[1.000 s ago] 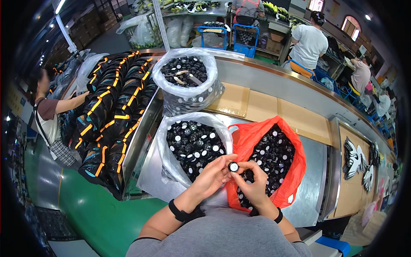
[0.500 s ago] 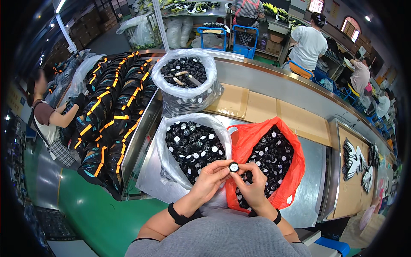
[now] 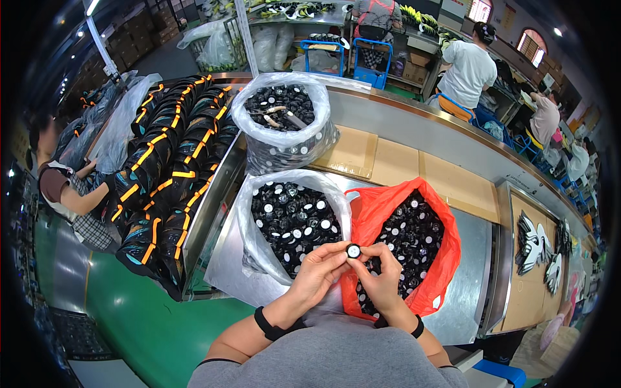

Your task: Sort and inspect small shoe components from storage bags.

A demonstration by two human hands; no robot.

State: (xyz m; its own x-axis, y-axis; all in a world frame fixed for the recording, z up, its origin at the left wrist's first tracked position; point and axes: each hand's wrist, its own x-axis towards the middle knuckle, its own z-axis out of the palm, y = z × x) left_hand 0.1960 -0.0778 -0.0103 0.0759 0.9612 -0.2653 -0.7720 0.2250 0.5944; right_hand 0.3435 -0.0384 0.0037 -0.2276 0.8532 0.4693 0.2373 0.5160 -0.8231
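Pinching 1 blk/white disc [image 3: 353,251] btwn them, L hand [image 3: 317,273] & R hand [image 3: 384,282] might drop it into red bag [image 3: 369,210] if grip slips.

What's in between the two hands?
A small black-and-white disc, pinched by the left hand and the right hand; the head view shows it.

We see that the small round black piece with a white face [image 3: 352,251] looks like glossy plastic. The open bright red bag [image 3: 366,213] is of thin plastic, wrinkled and shiny; the whitish translucent bag beside it [image 3: 245,216] is crumpled plastic film. The flat grey metal tabletop [image 3: 471,252] seems to us smooth, softly shining. The flat brown sheets [image 3: 446,181] look like matt cardboard, the grey shirt [image 3: 330,355] like matt cloth.
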